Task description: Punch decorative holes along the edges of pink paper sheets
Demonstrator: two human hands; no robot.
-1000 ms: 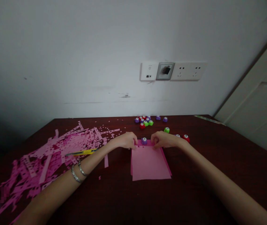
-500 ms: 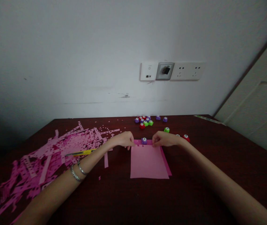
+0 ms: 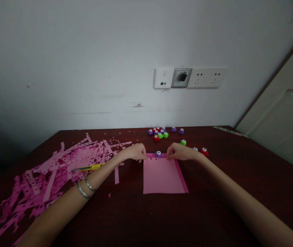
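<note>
A light pink sheet of paper (image 3: pixel 162 176) lies over a darker pink sheet (image 3: pixel 182 180), which shows along the right side and the far edge. My left hand (image 3: pixel 137 152) pinches the far left corner of the light sheet. My right hand (image 3: pixel 174 151) pinches its far edge near the right corner. Between the hands, a purple craft punch (image 3: pixel 158 154) sits at the far edge of the sheets. Small dark marks, perhaps punched holes, show in the light sheet beside it. Both sets of fingertips are partly hidden.
Cut pink paper strips (image 3: pixel 51 171) are heaped on the left of the dark table (image 3: pixel 146 219), a yellow utility knife (image 3: pixel 90 167) on them. Several coloured punches (image 3: pixel 159 134) stand at the back. A red punch (image 3: pixel 204 152) is behind my right forearm. A ruler-like strip (image 3: pixel 230 131) lies far right.
The light pink sheet has shifted slightly away from me, its near edge now about level with that of the darker sheet. Both hands have moved slightly with it, still pinching.
</note>
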